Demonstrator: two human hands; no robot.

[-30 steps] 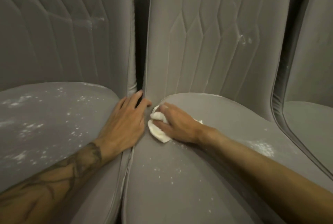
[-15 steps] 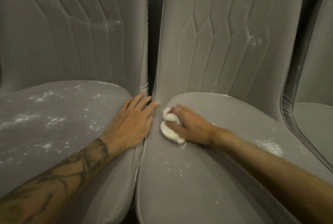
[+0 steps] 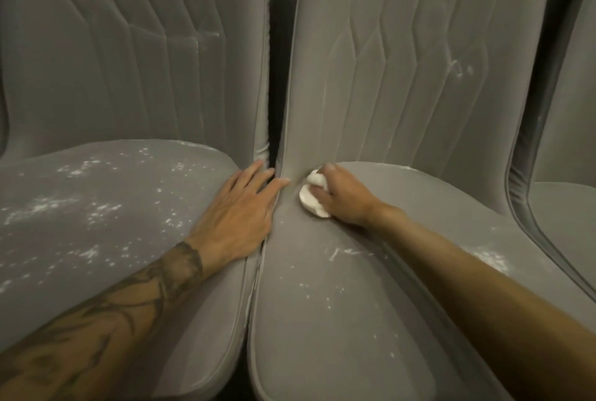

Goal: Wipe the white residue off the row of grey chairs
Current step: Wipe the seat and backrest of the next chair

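Three grey padded chairs stand side by side. The left chair's seat (image 3: 106, 223) is speckled with white residue (image 3: 48, 208). The middle chair's seat (image 3: 338, 320) carries scattered white flecks (image 3: 342, 252) and a patch of residue (image 3: 491, 260) near its right side. My right hand (image 3: 342, 197) is shut on a bunched white cloth (image 3: 311, 200), pressed on the middle seat's back left corner, where seat meets backrest. My left hand (image 3: 240, 216) lies flat with fingers spread on the left seat's right edge, fingertips at the gap between the two chairs.
A dark narrow gap (image 3: 277, 61) runs between the left and middle backrests. The middle backrest (image 3: 419, 61) has faint white smears (image 3: 461, 68). A third chair (image 3: 567, 216) shows partly at the right edge, behind a dark curved rim.
My right hand has pushed the cloth a little further back into the corner of the middle seat. My view has shifted leftward, so more of the left seat shows. The left hand stays planted.
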